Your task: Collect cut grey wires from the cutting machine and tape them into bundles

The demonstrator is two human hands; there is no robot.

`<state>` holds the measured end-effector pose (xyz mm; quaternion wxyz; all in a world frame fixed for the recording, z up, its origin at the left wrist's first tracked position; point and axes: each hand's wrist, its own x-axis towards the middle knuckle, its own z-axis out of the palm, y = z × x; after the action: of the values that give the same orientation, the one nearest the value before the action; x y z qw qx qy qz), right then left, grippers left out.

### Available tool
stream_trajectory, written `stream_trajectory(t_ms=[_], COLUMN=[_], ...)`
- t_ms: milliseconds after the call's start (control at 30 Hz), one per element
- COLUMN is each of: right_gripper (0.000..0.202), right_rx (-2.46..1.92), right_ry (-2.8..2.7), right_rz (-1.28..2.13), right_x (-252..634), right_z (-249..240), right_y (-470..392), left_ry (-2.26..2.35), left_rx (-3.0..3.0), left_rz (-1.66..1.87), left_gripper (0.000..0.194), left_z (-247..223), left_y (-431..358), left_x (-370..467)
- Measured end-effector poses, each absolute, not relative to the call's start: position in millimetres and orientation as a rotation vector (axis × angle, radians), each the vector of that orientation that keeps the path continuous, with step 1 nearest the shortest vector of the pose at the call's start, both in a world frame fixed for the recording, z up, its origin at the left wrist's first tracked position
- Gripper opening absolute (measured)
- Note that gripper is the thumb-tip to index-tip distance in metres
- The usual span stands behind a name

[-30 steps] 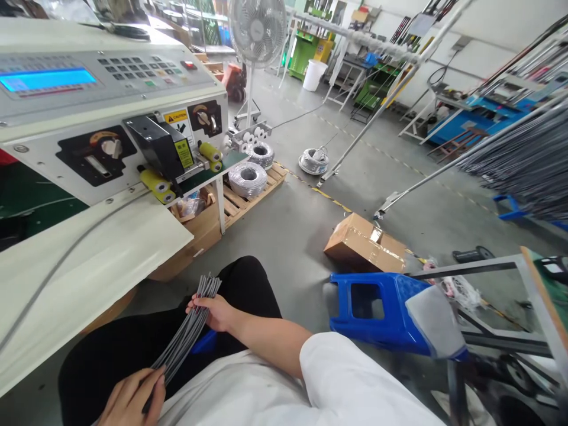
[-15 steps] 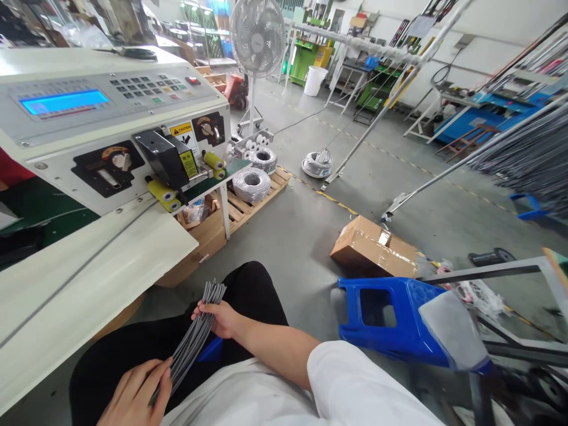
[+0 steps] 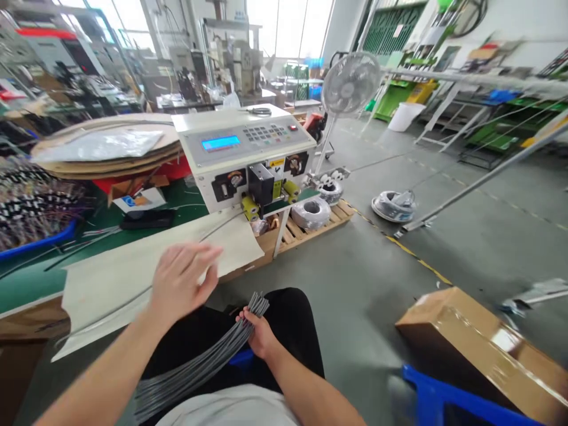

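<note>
My right hand (image 3: 261,338) is wrapped around one end of a bundle of grey cables (image 3: 195,368), which lies slanting across my lap. My left hand (image 3: 184,278), a little blurred, is raised over the edge of a cream sheet (image 3: 106,275). Its thumb stands apart from the fingers and nothing shows in it. A single grey cable (image 3: 126,305) runs along that sheet, partly behind my left hand, up to the yellow rollers (image 3: 249,208) of a wire-cutting machine (image 3: 248,148) with a lit blue display.
Left of the machine are a blue bin (image 3: 38,245) of wired parts and stacked round boards (image 3: 110,148). Cable coils (image 3: 310,213) sit on a wooden pallet (image 3: 297,234). At right are a cardboard box (image 3: 465,331), a blue stool (image 3: 444,390) and a metal pole (image 3: 479,177); a fan (image 3: 350,86) stands behind.
My view has swung left. My left hand has let go of the cable bundle's lower end and moved up over the cream sheet. The right hand still grips the bundle.
</note>
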<state>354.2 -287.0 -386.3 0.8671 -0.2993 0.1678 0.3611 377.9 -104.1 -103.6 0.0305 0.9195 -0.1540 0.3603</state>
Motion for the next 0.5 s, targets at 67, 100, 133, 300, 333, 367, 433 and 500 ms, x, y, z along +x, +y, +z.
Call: stream_trajectory(t_ms=[67, 100, 133, 300, 333, 367, 433, 500], right_gripper=[0.031, 0.031, 0.031, 0.035, 0.036, 0.037, 0.039, 0.041], right_rx=[-0.632, -0.635, -0.637, -0.643, -0.650, -0.657, -0.661, -0.644], right_ry=[0.347, 0.347, 0.350, 0.385, 0.392, 0.398, 0.413, 0.430], right_rz=[0.738, 0.727, 0.716, 0.654, 0.646, 0.638, 0.633, 0.633], right_x=[350.4, 349.2, 348.7, 359.9, 363.9, 367.7, 373.7, 375.7], right_z=[-388.8, -390.7, -392.9, -400.4, -399.7, -398.0, -392.8, -387.0], right_y=[-284.6, -283.5, -282.9, -290.2, -293.5, -297.3, -305.0, -311.6], left_ry=[-0.608, -0.648, -0.670, -0.494, -0.461, -0.427, -0.347, -0.329], left_rx=[2.830, 2.875, 2.950, 3.237, 3.233, 3.216, 3.183, 3.186], left_rz=[1.032, 0.931, 0.799, 0.144, 0.141, 0.165, 0.198, 0.243], left_gripper=[0.039, 0.042, 0.047, 0.052, 0.052, 0.053, 0.052, 0.056], left_z=[-40.6, -12.0, 12.5, 51.4, 46.2, 40.2, 31.2, 31.3], left_y=[-127.4, -141.0, -154.3, -191.8, -192.7, -192.4, -191.3, -192.2], left_x=[458.8, 502.9, 546.0, 677.9, 684.2, 685.9, 681.8, 676.2])
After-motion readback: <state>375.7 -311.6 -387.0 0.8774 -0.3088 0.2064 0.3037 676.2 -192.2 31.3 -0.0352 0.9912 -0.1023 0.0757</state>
